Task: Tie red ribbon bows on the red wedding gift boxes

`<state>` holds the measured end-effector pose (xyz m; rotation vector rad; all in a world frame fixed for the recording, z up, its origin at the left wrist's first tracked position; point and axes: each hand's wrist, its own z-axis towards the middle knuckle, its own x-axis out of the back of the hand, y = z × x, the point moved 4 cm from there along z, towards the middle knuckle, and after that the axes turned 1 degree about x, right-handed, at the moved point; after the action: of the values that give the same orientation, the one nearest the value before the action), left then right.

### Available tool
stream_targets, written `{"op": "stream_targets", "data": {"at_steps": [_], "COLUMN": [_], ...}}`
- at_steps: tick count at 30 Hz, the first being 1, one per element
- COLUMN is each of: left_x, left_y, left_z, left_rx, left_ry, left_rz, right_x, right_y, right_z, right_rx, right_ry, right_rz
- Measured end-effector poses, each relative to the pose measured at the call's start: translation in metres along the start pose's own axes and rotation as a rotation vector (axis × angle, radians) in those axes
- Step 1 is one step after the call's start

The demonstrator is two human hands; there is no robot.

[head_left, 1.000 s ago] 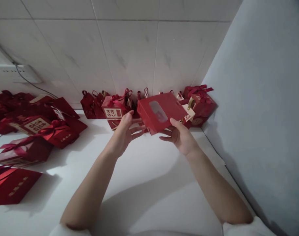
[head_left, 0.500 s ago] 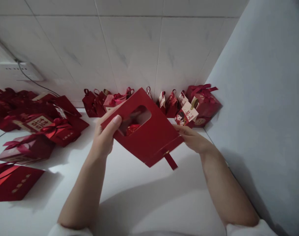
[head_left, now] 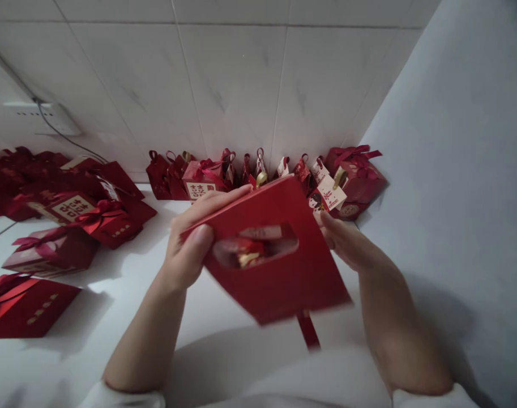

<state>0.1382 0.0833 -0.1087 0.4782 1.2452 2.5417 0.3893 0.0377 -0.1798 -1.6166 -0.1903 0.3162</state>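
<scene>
The left hand [head_left: 190,249] and right hand [head_left: 347,242] each had fingers closed on an edge of the red box [head_left: 283,283], held above the white table [head_left: 114,317] and tilted, it seemed, so its window [head_left: 256,246] faced the person. Other red gift boxes [head_left: 199,180] lined the tiled wall [head_left: 233,85] behind.

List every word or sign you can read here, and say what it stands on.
"囍": cream label on the ribboned box by the wall.
"囍", sideways: cream label on the left box.
Hanging tag and the flat box with gold marks: too small to read.
Held box: no text.
</scene>
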Motion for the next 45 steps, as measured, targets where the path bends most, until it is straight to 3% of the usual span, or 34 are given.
{"op": "stream_targets", "data": {"at_steps": [3,9,12,17,19,23,27,30,33,42,45], "left_x": [-0.004,-0.008,-0.011,-0.02,-0.022,-0.023,-0.024,-0.025,-0.022,-0.019,-0.019], "left_y": [0.004,0.001,-0.002,-0.019,-0.025,-0.03,-0.022,-0.006,-0.001,-0.004,-0.013], "left_z": [0.004,0.003,0.001,-0.004,-0.005,-0.008,-0.006,0.001,0.007,0.005,0.008], "left_rx": [-0.092,-0.051,0.076,0.45,0.482,0.462,0.411,0.137,-0.081,-0.117,-0.012], "left_ry": [-0.037,-0.032,-0.05,-0.091,-0.071,-0.082,-0.159,-0.281,-0.269,-0.231,-0.085], "left_rz": [0.021,-0.045,-0.164,-0.361,-0.356,-0.297,-0.212,-0.12,-0.018,-0.039,-0.143], "right_x": [0.003,-0.003,-0.006,-0.006,-0.007,-0.009,-0.008,-0.005,-0.003,-0.004,-0.008], "right_y": [-0.003,-0.01,-0.011,-0.012,-0.013,-0.014,-0.014,-0.012,-0.012,-0.011,-0.02], "right_z": [-0.001,-0.004,-0.005,-0.005,-0.005,-0.006,-0.006,-0.004,-0.004,-0.007,-0.01], "right_rx": [0.012,0.01,0.01,0.001,0.004,0.032,0.024,0.016,0.023,0.021,0.129], "right_ry": [0.009,0.03,0.029,0.037,0.024,0.007,0.023,0.037,0.064,0.046,0.009], "right_rz": [0.0,-0.053,-0.067,-0.084,-0.096,-0.115,-0.134,-0.161,-0.161,-0.117,-0.027]}}
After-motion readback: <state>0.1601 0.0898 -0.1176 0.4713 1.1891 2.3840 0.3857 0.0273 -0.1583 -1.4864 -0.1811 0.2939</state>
